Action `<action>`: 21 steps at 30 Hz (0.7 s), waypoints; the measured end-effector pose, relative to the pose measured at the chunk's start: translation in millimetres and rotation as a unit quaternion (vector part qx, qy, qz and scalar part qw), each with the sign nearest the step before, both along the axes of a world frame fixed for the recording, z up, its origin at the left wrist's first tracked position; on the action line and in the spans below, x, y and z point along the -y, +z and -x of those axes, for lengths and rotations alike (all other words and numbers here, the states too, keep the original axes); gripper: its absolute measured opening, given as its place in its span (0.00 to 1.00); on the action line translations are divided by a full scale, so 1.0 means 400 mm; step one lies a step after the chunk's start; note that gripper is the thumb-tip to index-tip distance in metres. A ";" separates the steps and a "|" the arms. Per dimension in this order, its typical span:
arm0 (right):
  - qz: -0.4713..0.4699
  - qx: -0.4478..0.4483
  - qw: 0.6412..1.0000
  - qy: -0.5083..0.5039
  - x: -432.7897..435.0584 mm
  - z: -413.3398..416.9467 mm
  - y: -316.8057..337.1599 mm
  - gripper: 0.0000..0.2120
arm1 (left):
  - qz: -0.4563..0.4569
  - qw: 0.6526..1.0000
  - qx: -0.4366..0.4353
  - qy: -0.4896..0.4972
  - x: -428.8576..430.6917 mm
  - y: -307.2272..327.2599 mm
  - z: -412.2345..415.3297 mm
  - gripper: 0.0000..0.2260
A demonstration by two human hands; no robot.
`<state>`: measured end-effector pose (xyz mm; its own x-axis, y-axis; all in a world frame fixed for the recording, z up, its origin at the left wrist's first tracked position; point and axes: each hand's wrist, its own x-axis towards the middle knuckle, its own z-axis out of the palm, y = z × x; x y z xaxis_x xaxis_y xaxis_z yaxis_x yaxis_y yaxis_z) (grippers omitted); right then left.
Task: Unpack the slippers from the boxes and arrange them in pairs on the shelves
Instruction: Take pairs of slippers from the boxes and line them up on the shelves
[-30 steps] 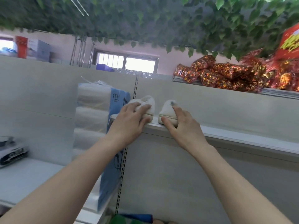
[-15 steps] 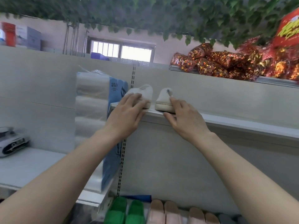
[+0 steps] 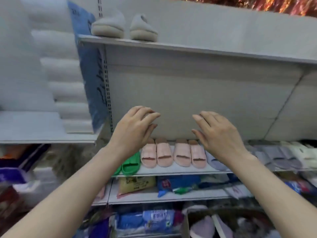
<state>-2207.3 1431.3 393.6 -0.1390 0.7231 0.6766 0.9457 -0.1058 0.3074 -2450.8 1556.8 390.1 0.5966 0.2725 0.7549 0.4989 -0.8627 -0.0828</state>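
A pair of white slippers (image 3: 124, 27) stands side by side on the upper shelf (image 3: 197, 51), heels toward me. Well below that shelf, my left hand (image 3: 133, 129) and my right hand (image 3: 217, 133) hang in the air, both empty with fingers spread and curled. Behind them the lower shelf (image 3: 173, 170) carries a row of pairs: green slippers (image 3: 130, 164) at the left, two pink pairs (image 3: 173, 155), then blue-grey (image 3: 216, 163), grey (image 3: 277, 157) and white slippers (image 3: 301, 152) to the right. A cardboard box (image 3: 229, 224) at the bottom right holds pale lilac slippers.
A tall pack of white paper rolls in blue wrap (image 3: 68, 79) stands left of the upright. Red-gold snack bags (image 3: 274, 4) lie on the top shelf. Packaged goods (image 3: 171, 184) fill the shelves under the slippers.
Both hands have let go of the white slippers and dropped away from the upper shelf. The view has tilted down, bringing the lower slipper shelf and the box into sight.
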 end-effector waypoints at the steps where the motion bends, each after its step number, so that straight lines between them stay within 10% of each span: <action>1: 0.012 -0.011 1.000 -0.007 0.051 -0.015 -0.049 0.19 | 0.016 1.000 -0.008 -0.015 0.032 -0.043 -0.018 0.14; 10: 0.173 -0.183 0.959 -0.132 0.497 -0.218 -0.523 0.17 | 0.229 0.966 -0.078 -0.088 0.267 -0.471 -0.246 0.16; 21: 0.390 -0.448 0.734 -0.330 0.804 -0.592 -1.016 0.24 | 0.450 0.864 -0.209 -0.084 0.518 -0.930 -0.635 0.16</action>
